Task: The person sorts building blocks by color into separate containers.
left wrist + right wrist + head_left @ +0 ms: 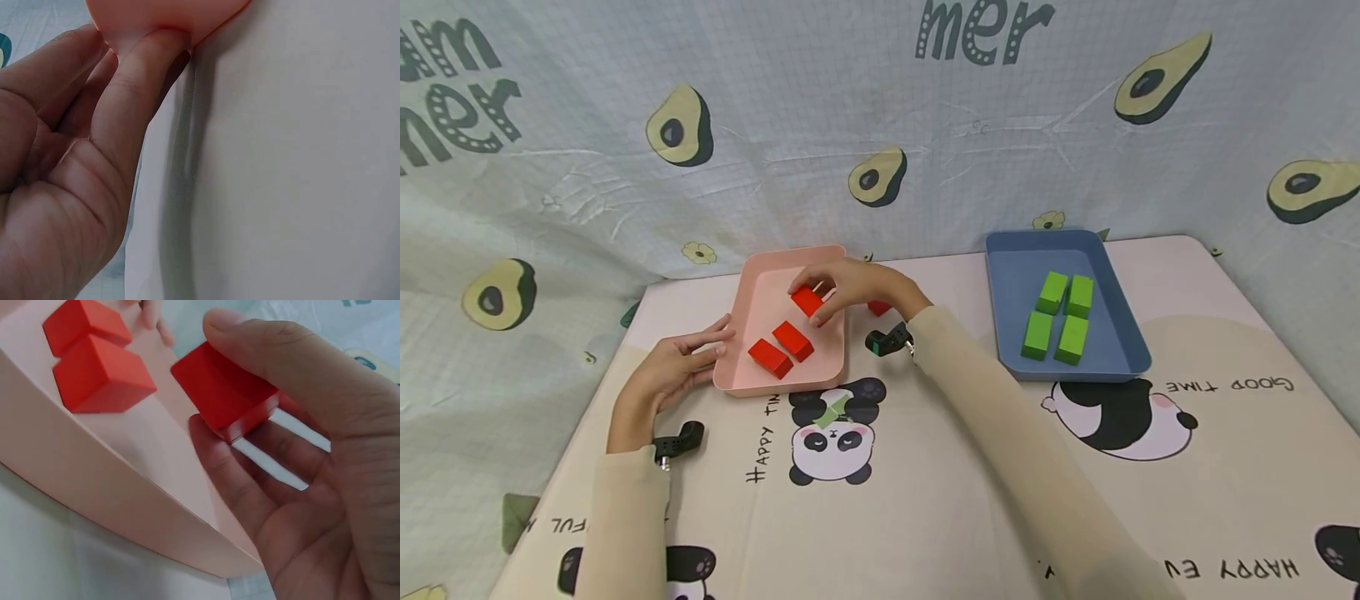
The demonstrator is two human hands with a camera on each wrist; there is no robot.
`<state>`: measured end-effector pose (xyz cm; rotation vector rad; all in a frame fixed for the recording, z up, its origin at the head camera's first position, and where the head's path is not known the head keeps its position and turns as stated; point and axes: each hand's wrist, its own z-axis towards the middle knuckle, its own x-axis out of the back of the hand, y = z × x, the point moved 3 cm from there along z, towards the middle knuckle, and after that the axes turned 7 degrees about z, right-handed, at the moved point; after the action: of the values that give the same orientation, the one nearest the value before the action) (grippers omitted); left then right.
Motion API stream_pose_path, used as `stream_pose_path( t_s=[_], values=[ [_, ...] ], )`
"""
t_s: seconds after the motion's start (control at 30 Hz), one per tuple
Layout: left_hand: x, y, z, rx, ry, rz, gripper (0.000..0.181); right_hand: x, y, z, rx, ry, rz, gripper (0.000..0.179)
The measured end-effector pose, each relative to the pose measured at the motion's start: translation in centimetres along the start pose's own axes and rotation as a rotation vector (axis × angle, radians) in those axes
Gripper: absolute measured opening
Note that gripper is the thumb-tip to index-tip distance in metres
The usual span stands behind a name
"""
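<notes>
My right hand (850, 285) pinches a red block (807, 301) between thumb and fingers over the far part of the pink tray (826, 367). In the right wrist view this held block (219, 387) is tilted, its lower end near the fingertips. Two other red blocks (771, 358) lie side by side in the tray, toward its near left. My left hand (681, 364) grips the tray's left side; the left wrist view has the thumb against the tray's pink wall (169, 15) and fingers around its edge.
Another red block (879, 308) lies right of the pink tray, partly hidden by my right wrist. A blue tray (1011, 321) with several green blocks (1071, 340) stands at the right. Behind the table hangs an avocado-print cloth (790, 125).
</notes>
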<state>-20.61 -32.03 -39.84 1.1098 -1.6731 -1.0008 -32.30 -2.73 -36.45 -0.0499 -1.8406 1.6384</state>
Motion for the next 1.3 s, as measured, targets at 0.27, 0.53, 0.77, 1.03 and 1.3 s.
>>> stream_pose_path(
  t_s=[0.27,0.53,0.77,1.03,1.3],
  values=[
    [-0.1,0.1,0.2,-0.001,-0.005,0.003,0.058,0.7,0.1,1.0,-0.071,-0.034,-0.03,0.051],
    [-0.2,0.2,0.4,-0.01,-0.016,-0.006,0.055,0.7,0.8,1.6,-0.078,-0.043,0.012,0.052],
    [-0.2,0.1,0.4,0.003,-0.021,-0.031,0.056,0.3,1.0,1.8,-0.019,-0.046,-0.002,0.053],
    [0.0,0.3,0.1,-0.016,-0.03,-0.041,0.056,-0.2,0.9,2.2,-0.001,-0.032,-0.026,0.057],
    [0.0,0.4,0.0,-0.023,-0.043,-0.054,0.057,-0.5,1.1,2.3,-0.033,-0.025,-0.029,0.058]
  ],
)
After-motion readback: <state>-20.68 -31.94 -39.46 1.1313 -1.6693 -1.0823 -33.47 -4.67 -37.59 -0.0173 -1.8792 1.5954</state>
